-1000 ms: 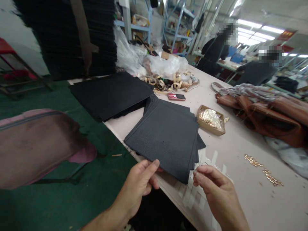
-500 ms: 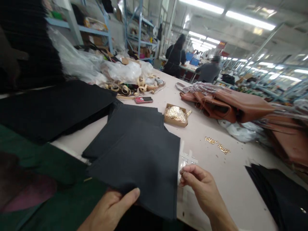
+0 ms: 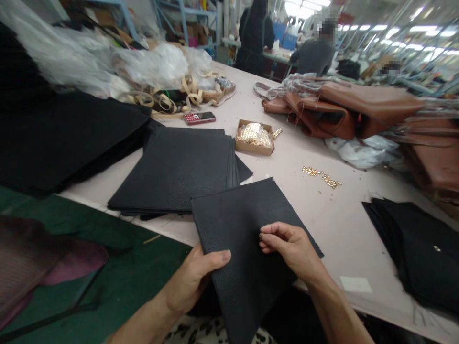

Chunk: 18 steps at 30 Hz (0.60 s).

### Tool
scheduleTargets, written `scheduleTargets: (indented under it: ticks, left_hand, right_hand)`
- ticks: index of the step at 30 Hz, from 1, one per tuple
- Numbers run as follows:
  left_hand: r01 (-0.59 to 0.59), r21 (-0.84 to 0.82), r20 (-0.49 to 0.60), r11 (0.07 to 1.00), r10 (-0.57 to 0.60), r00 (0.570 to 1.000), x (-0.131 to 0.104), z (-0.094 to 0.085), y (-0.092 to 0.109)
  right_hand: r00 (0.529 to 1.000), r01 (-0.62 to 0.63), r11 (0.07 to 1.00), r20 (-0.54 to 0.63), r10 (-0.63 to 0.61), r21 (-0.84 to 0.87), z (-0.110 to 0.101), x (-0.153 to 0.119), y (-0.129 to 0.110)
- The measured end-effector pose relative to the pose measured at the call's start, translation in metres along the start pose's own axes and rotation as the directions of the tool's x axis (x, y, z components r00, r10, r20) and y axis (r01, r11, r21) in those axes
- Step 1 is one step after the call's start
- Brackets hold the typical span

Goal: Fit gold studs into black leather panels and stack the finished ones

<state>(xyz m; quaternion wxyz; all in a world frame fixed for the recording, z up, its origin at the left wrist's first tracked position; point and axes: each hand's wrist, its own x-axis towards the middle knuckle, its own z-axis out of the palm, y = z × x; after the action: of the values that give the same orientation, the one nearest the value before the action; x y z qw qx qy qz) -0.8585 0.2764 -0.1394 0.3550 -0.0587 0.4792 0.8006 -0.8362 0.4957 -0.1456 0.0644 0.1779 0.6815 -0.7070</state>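
A black leather-like panel (image 3: 247, 220) is tilted over the table's front edge. My left hand (image 3: 195, 274) grips its left edge, thumb on top and fingers underneath. Above the panel's middle, my right hand (image 3: 290, 246) pinches a tiny item too small to name between thumb and fingertips. Behind the panel lies a stack of similar black panels (image 3: 175, 167). Farther back stands a small cardboard box (image 3: 254, 149) filled with gold-coloured metal pieces (image 3: 255, 134). Loose gold pieces (image 3: 332, 181) are scattered on the table to the right.
Black pieces (image 3: 416, 253) lie at the right, one with a gold fitting. Brown leather bags (image 3: 369, 102) are piled at the back right. A red phone (image 3: 200, 118), plastic bags (image 3: 150, 64) and a larger black stack (image 3: 71, 138) lie to the left. Two people are in the background.
My left hand has lifted the panel off the stack and brought it right and nearer, turning it. The right hand now hovers over the panel, still pinched. The view has tipped down.
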Motion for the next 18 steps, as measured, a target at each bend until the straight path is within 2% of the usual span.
scheduleTargets:
  ticks: [4,8,13,16,18]
  left_hand:
    - [0.075,0.025,-0.056,0.997,-0.073,0.996,0.004,0.003,0.005]
    - [0.098,-0.031,-0.036,0.995,-0.099,0.994,0.004,0.0,0.003]
    - [0.095,-0.038,-0.05,0.995,-0.097,0.994,0.004,-0.002,-0.002]
    - [0.101,-0.008,-0.068,0.995,-0.102,0.993,-0.001,-0.008,-0.001]
    - [0.134,0.013,-0.1,0.991,-0.132,0.986,-0.004,-0.011,-0.003]
  right_hand:
    - [0.997,-0.034,0.999,0.067,0.034,-0.006,0.012,0.001,-0.01]
    - [0.99,-0.026,0.993,0.137,0.041,-0.115,0.02,0.0,-0.013]
    - [0.982,0.015,0.971,0.188,0.031,-0.24,0.021,-0.001,-0.015]
    - [0.976,0.028,0.969,0.218,0.027,-0.244,0.02,0.003,-0.015]
    - [0.981,0.015,0.975,0.194,0.028,-0.221,0.023,0.003,-0.016]
